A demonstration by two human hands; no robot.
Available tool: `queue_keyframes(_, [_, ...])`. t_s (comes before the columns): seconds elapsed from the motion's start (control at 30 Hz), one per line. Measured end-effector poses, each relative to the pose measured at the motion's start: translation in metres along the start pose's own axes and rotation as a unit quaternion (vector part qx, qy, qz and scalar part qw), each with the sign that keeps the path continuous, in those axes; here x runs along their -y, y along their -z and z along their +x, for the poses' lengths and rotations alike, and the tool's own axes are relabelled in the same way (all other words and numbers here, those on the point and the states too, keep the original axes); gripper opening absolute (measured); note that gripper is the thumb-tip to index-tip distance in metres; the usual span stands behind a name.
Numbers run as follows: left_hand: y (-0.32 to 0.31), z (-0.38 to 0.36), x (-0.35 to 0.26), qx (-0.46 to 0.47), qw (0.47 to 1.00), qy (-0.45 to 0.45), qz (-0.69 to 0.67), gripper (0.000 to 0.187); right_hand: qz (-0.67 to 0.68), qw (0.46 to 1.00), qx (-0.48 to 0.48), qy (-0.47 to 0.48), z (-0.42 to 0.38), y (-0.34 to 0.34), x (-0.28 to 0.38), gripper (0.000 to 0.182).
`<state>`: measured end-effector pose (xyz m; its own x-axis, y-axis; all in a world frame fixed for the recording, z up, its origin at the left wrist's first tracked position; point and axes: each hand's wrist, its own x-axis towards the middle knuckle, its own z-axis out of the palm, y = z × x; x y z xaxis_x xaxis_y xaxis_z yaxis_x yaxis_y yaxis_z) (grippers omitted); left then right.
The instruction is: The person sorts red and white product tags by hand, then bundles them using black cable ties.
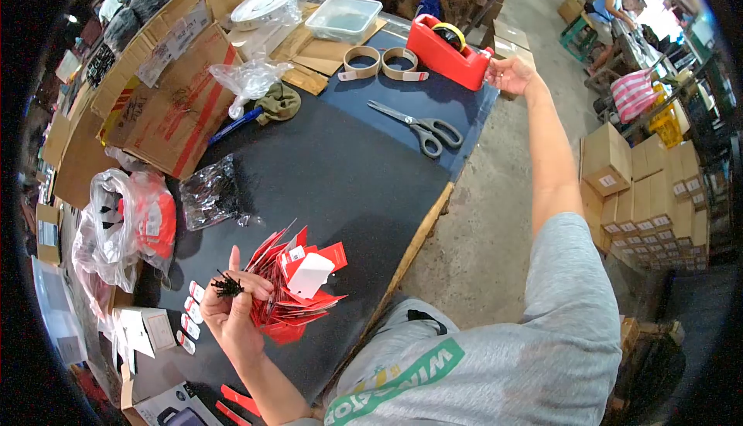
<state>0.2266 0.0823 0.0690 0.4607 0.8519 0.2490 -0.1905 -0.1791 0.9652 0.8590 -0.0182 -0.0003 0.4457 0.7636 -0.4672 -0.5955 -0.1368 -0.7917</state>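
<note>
My left hand [236, 310] is closed around a bunch of thin black strings [227, 285], their cut-looking ends sticking up between thumb and fingers. Beside it a thick bundle of red tags [298, 283] fans out over the dark table, one white tag [312, 274] on top; the strings seem to run to these tags, though the fingers hide where they join. With my arm stretched out, my right hand [511, 75] pinches at the cutter end of a red tape dispenser [441, 54]. The clear tape between those fingers is barely visible. A tape roll [449, 37] sits in the dispenser.
Scissors [422, 126] and two brown tape rolls [361, 62] lie near the dispenser. A plastic tub [344, 17], cardboard box [174, 101], bag of black strings [213, 194] and small white-and-red labels [190, 314] surround the work area. Behind, a person [615, 4] sits near stacked cartons [646, 194].
</note>
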Motion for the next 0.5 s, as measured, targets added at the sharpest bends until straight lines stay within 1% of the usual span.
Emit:
queue_keyframes(0.07, [0.000, -0.004, -0.004, -0.034, 0.999, 0.010, -0.001, 0.019, 0.009, 1.000, -0.011, 0.000, 0.001, -0.004, -0.002, 0.013])
queue_keyframes(0.13, [0.005, -0.011, -0.003, -0.039, 0.999, 0.000, -0.009, 0.016, 0.026, 0.999, -0.044, 0.002, 0.006, -0.006, 0.000, 0.014])
queue_keyframes(0.2, [0.009, -0.016, -0.003, -0.058, 0.998, -0.006, -0.017, 0.015, 0.014, 0.999, -0.044, 0.002, 0.005, -0.008, 0.002, 0.011])
queue_keyframes(0.3, [0.016, -0.026, -0.003, -0.072, 0.997, -0.022, -0.030, 0.015, 0.103, 0.991, -0.078, -0.021, 0.014, 0.000, -0.027, 0.003])
queue_keyframes(0.33, [0.019, -0.028, -0.005, -0.072, 0.997, -0.026, -0.026, 0.015, 0.105, 0.992, -0.073, -0.019, 0.014, -0.003, -0.037, 0.003])
queue_keyframes(0.4, [0.026, -0.035, -0.010, -0.078, 0.997, -0.021, -0.008, 0.014, 0.108, 0.988, -0.109, 0.029, 0.006, -0.006, -0.064, 0.004])
queue_keyframes(0.43, [0.031, -0.037, -0.010, -0.081, 0.996, -0.029, -0.019, 0.012, 0.109, 0.988, -0.107, 0.028, -0.001, -0.012, -0.076, 0.004])
queue_keyframes(0.47, [0.034, -0.037, -0.011, -0.083, 0.996, -0.031, -0.019, 0.012, -0.001, 0.985, -0.147, 0.093, -0.009, -0.019, -0.087, 0.003])
queue_keyframes(0.5, [0.038, -0.037, -0.011, -0.093, 0.995, -0.027, -0.010, 0.011, -0.112, 0.964, -0.184, 0.154, -0.015, -0.027, -0.100, 0.004])
